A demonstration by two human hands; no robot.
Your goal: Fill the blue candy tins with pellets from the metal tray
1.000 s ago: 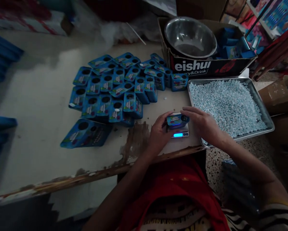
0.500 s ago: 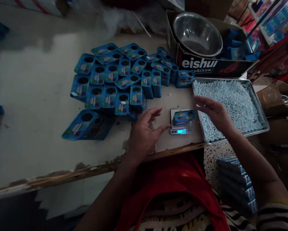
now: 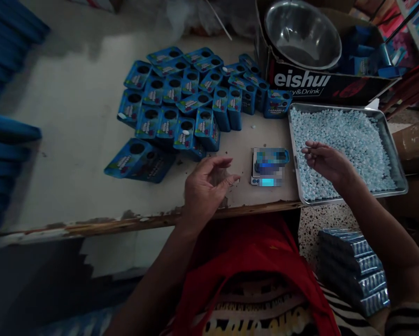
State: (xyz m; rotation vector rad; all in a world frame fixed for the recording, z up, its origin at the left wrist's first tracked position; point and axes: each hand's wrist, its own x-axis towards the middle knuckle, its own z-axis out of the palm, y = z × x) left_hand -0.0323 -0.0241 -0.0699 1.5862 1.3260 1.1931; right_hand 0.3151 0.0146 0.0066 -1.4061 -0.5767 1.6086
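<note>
My left hand [image 3: 206, 189] hovers over the table's front edge, thumb and fingers apart, holding nothing. To its right, a small digital scale [image 3: 254, 179] with a lit blue display bears one blue candy box [image 3: 282, 156], partly blurred. Over the metal tray [image 3: 401, 182] of small pale blue and white candies [image 3: 356, 149] is my right hand [image 3: 330, 163]. Its fingertips are drawn together in a pinch; what may be between them is too small to tell. Left of the scale, several blue boxes with round dark openings [image 3: 167, 123] stand clustered, some with a loose candy on top.
A steel bowl [image 3: 302, 35] rests on a black carton [image 3: 300, 84] holding more blue boxes, behind the tray. One larger-looking blue box [image 3: 139, 161] leans apart from the cluster. Blue stacks [image 3: 6, 154] line the far left. Wrapped packs [image 3: 356, 270] sit below the table at right.
My right hand has moved right from beside the scale to over the candy tray, its fingers drawing together. My left hand has shifted slightly away from the scale. The camera view has shifted.
</note>
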